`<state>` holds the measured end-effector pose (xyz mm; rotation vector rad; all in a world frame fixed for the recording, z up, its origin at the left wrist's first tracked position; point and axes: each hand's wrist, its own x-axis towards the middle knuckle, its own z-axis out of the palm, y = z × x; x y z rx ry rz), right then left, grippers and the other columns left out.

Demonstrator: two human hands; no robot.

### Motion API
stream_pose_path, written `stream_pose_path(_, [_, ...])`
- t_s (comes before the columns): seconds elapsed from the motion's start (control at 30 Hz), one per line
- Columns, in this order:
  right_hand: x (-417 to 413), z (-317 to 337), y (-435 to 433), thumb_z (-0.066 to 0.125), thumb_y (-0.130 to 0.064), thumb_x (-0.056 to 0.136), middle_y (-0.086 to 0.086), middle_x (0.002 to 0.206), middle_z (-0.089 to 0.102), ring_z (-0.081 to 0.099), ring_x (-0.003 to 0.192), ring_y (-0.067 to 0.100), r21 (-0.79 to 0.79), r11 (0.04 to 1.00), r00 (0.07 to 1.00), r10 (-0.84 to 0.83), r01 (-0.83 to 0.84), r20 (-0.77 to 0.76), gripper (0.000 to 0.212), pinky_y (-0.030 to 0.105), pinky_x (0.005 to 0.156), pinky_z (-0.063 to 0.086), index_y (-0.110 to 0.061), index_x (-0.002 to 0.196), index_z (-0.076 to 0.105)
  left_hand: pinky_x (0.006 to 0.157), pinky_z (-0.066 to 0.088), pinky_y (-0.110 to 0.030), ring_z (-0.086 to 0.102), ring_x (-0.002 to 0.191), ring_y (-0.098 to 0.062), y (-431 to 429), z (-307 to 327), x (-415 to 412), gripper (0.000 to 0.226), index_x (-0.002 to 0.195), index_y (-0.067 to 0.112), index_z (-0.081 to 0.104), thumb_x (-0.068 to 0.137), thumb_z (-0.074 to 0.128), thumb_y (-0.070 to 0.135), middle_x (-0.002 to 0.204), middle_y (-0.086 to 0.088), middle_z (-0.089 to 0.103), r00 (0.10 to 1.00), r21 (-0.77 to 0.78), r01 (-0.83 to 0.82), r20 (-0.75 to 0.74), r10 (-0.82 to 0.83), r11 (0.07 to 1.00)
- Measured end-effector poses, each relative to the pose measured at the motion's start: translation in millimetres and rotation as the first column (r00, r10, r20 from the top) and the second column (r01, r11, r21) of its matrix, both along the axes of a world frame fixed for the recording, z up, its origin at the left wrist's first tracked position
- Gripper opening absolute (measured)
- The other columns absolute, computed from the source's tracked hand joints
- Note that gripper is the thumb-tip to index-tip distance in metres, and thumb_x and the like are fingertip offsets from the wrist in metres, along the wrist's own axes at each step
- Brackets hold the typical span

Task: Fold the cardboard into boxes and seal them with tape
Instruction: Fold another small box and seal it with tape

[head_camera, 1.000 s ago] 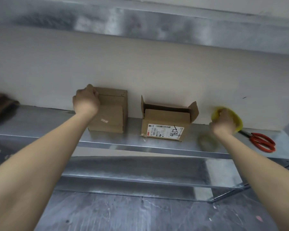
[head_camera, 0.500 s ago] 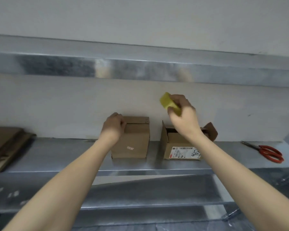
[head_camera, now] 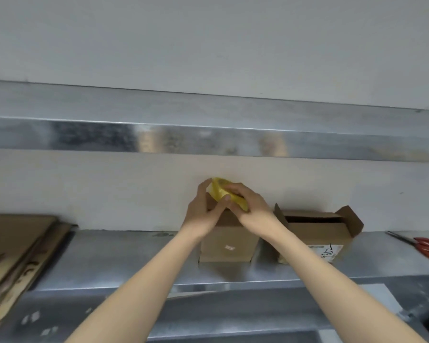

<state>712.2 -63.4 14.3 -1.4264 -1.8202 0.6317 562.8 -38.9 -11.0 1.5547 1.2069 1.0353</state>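
A closed brown cardboard box stands on the metal shelf against the wall. Just above it, both my hands hold a yellow roll of tape. My right hand grips the roll from the right, its fingers curled over the top. On the left side, the thumb and fingers of my left hand pinch the roll. A second box with its flaps open and a label with handwriting stands to the right of the closed one.
Flat cardboard sheets are stacked at the shelf's left end. Red-handled scissors lie at the far right. An upper metal shelf runs overhead, and a lower metal surface lies in front.
My right hand picked up the yellow tape from beside the scissors and carried it left over the closed box. My left hand left the box and took hold of the roll.
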Motion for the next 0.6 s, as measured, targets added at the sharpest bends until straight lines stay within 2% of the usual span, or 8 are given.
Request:
stream_pose_path(0.1, [-2.2,2.1,-1.8,0.06,-0.03,0.096,-0.015,0.117,0.062,0.057,0.111,0.003,-0.019,1.0,1.0,-0.012,0.012,-0.016,0.031,0.0,0.086,0.036,-0.024,0.126,0.06,0.073,0.042,-0.01,0.06,0.101,-0.012,-0.6,-1.3,-3.2,0.057,0.14,0.033,0.04,0.089,0.065,0.04,0.112,0.002,0.063,0.999,0.004,-0.009,0.035,0.009,1.0])
stream_pose_path(0.2, [2.0,1.1,-1.3,0.064,-0.027,0.093,-0.014,0.117,0.062,0.056,0.111,0.002,-0.07,0.998,0.999,0.002,-0.004,-0.038,0.031,0.002,0.089,0.037,-0.026,0.124,0.061,0.076,0.043,-0.007,0.059,0.103,-0.008,-1.3,-4.3,-5.6,0.061,0.142,0.031,0.044,0.087,0.069,0.036,0.114,0.003,0.063,0.994,-0.03,-0.015,0.109,0.018,0.999])
stream_pose_path(0.23, [4.4,0.3,-0.9,0.065,-0.026,0.093,-0.013,0.118,0.063,0.057,0.113,0.004,-0.081,0.997,1.0,0.007,-0.009,-0.026,0.031,0.006,0.094,0.038,-0.03,0.124,0.061,0.076,0.044,-0.006,0.06,0.104,-0.007,-1.4,-4.8,-5.3,0.061,0.143,0.03,0.044,0.087,0.069,0.034,0.116,0.002,0.064,0.991,-0.042,-0.013,0.132,0.018,0.999])
stream_pose_path(0.3, [12.3,-3.8,2.6,0.064,-0.029,0.09,-0.014,0.12,0.065,0.054,0.121,0.011,-0.07,0.997,0.998,-0.006,0.01,0.058,0.033,0.024,0.107,0.037,-0.038,0.122,0.06,0.076,0.045,-0.005,0.06,0.104,-0.006,-1.0,-5.1,-4.2,0.061,0.143,0.028,0.043,0.089,0.068,0.03,0.12,-0.003,0.064,0.988,-0.065,-0.011,0.155,0.021,0.998])
stream_pose_path(0.33, [16.8,-4.9,4.1,0.062,-0.03,0.09,-0.014,0.12,0.065,0.05,0.123,0.015,-0.067,0.997,0.991,-0.019,0.028,0.13,0.034,0.03,0.11,0.032,-0.04,0.123,0.058,0.077,0.046,-0.006,0.061,0.105,-0.007,-0.6,-5.3,-4.0,0.06,0.144,0.027,0.042,0.09,0.067,0.03,0.121,-0.005,0.064,0.987,-0.077,-0.013,0.158,0.026,0.997])
stream_pose_path(0.4, [23.8,-4.7,4.1,0.059,-0.028,0.092,-0.007,0.123,0.062,0.038,0.126,0.021,-0.091,0.993,0.969,-0.047,0.071,0.243,0.035,0.028,0.109,0.022,-0.036,0.126,0.057,0.084,0.045,-0.013,0.061,0.109,-0.014,1.0,-5.3,-3.5,0.06,0.146,0.025,0.04,0.091,0.065,0.03,0.121,-0.008,0.064,0.988,-0.091,-0.02,0.152,0.034,0.996])
stream_pose_path(0.5, [29.0,-2.9,1.6,0.056,-0.026,0.094,0.001,0.128,0.056,0.029,0.128,0.026,-0.137,0.988,0.964,-0.031,0.07,0.265,0.04,0.024,0.1,0.021,-0.031,0.134,0.053,0.094,0.044,-0.023,0.061,0.112,-0.02,2.4,-4.9,-1.2,0.06,0.148,0.024,0.035,0.094,0.061,0.028,0.121,-0.01,0.063,0.991,-0.099,-0.017,0.128,0.029,0.995])
stream_pose_path(0.6, [27.8,0.3,2.3,0.053,-0.025,0.095,-0.002,0.13,0.052,0.03,0.126,0.025,-0.154,0.987,0.963,-0.004,0.046,0.268,0.044,0.023,0.094,0.023,-0.037,0.137,0.049,0.098,0.041,-0.025,0.057,0.117,-0.021,2.6,-6.8,1.6,0.06,0.151,0.025,0.027,0.097,0.055,0.029,0.127,-0.009,0.059,0.995,-0.101,-0.02,0.099,0.03,0.995])
